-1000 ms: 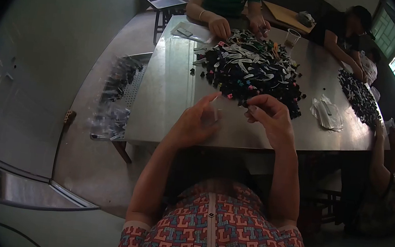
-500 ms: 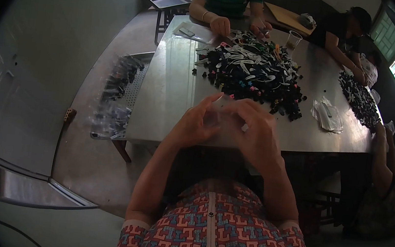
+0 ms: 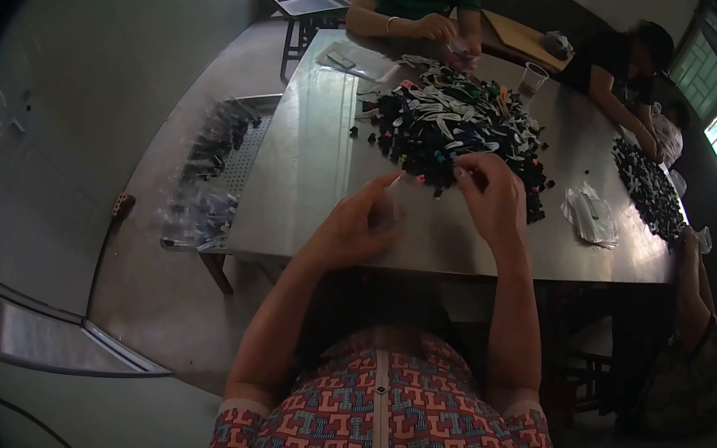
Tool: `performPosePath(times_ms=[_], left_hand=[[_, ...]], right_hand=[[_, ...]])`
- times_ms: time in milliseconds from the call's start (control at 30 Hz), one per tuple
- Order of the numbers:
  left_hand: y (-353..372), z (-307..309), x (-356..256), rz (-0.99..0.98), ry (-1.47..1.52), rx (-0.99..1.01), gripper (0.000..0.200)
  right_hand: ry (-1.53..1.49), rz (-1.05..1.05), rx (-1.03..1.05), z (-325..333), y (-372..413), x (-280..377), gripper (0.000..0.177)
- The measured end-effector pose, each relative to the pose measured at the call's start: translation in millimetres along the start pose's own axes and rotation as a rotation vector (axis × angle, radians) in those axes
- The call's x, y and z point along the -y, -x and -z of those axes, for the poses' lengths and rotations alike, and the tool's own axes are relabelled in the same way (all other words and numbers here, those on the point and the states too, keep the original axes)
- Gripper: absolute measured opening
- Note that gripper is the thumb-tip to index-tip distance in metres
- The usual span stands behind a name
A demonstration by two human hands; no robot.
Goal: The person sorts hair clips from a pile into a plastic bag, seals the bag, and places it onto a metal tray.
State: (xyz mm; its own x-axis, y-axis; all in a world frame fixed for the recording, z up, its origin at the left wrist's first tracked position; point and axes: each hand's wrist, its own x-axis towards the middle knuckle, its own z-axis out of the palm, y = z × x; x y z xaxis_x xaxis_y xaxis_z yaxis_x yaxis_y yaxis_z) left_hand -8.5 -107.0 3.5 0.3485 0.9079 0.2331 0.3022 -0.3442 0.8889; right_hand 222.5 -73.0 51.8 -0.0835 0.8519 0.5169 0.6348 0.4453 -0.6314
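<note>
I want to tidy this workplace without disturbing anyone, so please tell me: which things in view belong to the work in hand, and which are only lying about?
Likely belong to the work:
pile of small mixed pieces, at the right hand
stacked clear bags
perforated tray with bagged items

Probably just lying about:
clear cup
shallow tray at the back
flat board

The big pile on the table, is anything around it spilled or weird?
Nothing looks broken or clearly spilled. One small dark piece lies alone on the metal table between the big pile and the smaller pile, a bit odd because it's apart from both. A few black bits sit loose off the big pile's left edge.
</note>
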Motion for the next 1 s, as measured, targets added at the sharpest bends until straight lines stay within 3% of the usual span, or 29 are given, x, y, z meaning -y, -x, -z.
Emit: performPosePath(times_ms=[200, 300, 500, 700, 1000], left_hand=[[1.3, -1.6, 1.9, 0.018, 0.016, 0.000, 0.076], [0.5, -0.3, 1.9, 0.009, 0.016, -0.001, 0.076], [1.8, 0.1, -2.1, -0.001, 0.031, -0.007, 0.075], [1.1, -0.4, -2.2, -0.002, 0.024, -0.009, 0.075], [1.8, -1.9, 1.3, 0.009, 0.061, -0.010, 0.076]], right_hand=[[0.220, 0.102, 0.060, -23.0, 13.5, -36.8, 0.014], [0.288, 0.052, 0.068, -15.1, 14.7, -51.4, 0.013], [0.250, -0.107, 0.126, 9.1, 1.9, -59.0, 0.014], [0.276, 0.069, 0.060, -19.6, -9.0, -61.7, 0.017], [0.214, 0.003, 0.136, -5.6, 3.2, -49.7, 0.015]])
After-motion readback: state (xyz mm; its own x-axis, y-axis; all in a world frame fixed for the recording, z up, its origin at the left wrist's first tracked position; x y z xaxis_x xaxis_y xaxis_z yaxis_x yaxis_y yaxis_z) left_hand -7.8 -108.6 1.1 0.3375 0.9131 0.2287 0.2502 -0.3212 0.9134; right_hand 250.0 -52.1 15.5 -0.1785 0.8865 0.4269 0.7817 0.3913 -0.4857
